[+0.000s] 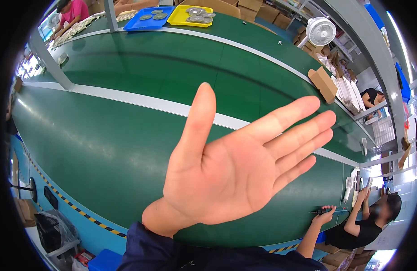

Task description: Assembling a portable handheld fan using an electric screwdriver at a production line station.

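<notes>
My left hand is raised large across the middle of the view. Its palm faces me, the thumb points up and the fingers stretch out to the right with nothing in them. Beneath it lies the green work surface. Much smaller, at the lower right, my right hand extends from a dark sleeve. Its fingers are wrapped round a slim power screwdriver with a teal body, the thin dark bit pointing left.
A blue tray and a yellow tray hold round grey parts at the far side. A co-worker in black handles something at right, near a white handheld device. A grey post stands left; a white fan stands far right.
</notes>
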Available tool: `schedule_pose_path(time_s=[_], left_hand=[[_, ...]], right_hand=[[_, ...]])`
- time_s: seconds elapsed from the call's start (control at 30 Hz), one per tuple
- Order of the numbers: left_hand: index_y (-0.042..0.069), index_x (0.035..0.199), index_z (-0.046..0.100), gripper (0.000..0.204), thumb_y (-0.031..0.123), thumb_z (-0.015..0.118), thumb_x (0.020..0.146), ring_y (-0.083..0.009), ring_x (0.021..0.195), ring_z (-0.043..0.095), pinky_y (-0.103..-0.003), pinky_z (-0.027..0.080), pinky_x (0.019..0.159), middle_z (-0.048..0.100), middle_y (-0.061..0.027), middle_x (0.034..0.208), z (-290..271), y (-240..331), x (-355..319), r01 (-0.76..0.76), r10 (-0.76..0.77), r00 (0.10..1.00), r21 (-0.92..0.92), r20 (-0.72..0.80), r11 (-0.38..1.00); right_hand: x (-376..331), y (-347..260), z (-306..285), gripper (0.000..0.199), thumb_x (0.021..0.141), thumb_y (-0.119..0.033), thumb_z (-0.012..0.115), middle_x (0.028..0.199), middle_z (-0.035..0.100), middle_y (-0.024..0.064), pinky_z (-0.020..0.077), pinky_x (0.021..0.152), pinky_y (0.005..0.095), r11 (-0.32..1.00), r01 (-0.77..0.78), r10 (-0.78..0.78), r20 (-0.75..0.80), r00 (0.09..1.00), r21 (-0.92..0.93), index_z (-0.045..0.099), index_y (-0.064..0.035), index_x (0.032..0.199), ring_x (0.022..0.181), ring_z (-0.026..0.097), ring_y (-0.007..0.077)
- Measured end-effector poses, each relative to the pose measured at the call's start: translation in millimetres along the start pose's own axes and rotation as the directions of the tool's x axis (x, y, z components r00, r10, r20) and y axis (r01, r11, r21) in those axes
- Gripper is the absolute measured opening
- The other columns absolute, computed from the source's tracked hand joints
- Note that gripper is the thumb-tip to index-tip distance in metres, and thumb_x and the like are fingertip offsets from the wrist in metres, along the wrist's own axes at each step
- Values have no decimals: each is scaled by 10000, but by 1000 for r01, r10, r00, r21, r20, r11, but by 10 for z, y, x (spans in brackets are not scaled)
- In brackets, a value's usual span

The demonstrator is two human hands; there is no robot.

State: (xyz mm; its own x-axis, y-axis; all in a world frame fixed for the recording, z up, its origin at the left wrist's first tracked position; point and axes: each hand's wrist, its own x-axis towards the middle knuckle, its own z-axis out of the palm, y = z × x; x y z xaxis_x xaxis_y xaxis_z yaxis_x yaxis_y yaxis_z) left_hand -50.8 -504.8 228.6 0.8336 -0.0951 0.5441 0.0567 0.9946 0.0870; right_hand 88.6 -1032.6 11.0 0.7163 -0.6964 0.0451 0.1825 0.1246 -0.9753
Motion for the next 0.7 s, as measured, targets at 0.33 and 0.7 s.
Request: schedule_pose_path(time_s=[0.33,0.7], left_hand=[[-22,1444,11,925,698,76,867,-233,1415,26,-328,26,1132,85,-155,1524,68,-72,-205,116,-118,993,-68,-28,991],[-26,1428,55,928,693,135,847,-234,1386,74,-328,63,1109,127,-160,1500,-22,-140,-290,147,-147,989,-129,10,981]], right_hand=[[153,0,-74,274,929,-310,545,742,475,24,426,541,249,1000,18,-18,53,998,-1,515,-38,924,622,473,120],[-15,-71,1,259,937,-293,528,755,476,27,426,544,246,1000,9,-9,22,1000,-22,506,-35,917,628,477,123]])
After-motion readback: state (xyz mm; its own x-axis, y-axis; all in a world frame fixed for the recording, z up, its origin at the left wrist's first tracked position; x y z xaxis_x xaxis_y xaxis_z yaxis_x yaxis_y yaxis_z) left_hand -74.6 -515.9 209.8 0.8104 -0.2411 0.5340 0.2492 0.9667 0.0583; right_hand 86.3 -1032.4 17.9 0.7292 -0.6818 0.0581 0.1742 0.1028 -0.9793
